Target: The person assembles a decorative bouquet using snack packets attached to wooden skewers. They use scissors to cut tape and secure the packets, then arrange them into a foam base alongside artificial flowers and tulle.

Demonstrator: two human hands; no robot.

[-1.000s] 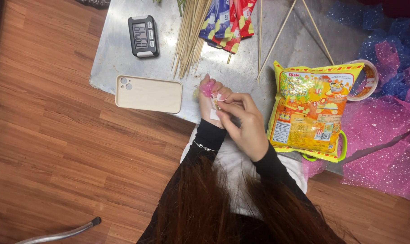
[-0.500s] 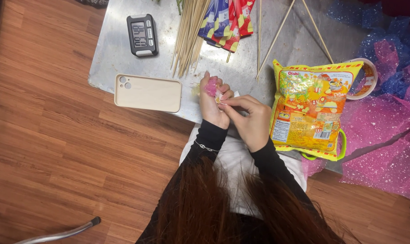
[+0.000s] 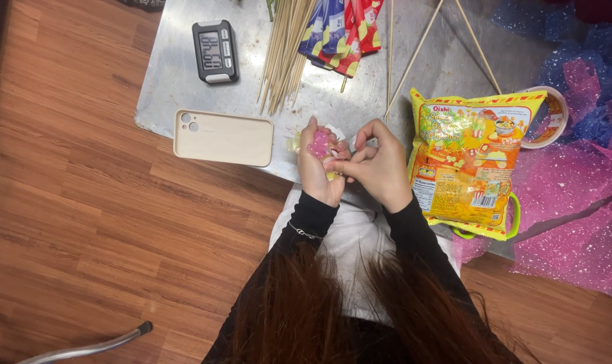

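Observation:
My left hand [image 3: 317,168] grips a small pink candy-like piece in clear wrapping [image 3: 318,143], held over the near edge of the metal tray [image 3: 178,74]. My right hand [image 3: 380,165] presses against the left one, with its fingertips pinching the same wrapped piece from the right side. Both hands hover just above the tray, between the cream phone [image 3: 223,137] and the yellow snack bag [image 3: 468,162]. Parts of the wrapped piece are hidden by my fingers.
A bundle of bamboo skewers [image 3: 286,47] and red-and-blue packets [image 3: 343,34] lie at the far side. A black digital timer [image 3: 215,50] sits at the far left. A tape roll [image 3: 552,114] and pink and blue glitter mesh [image 3: 575,202] lie right. Wood floor surrounds.
My hands stayed over the tray's near edge, turning the pink piece slightly. My right hand's fingers have shifted closer onto the wrapping.

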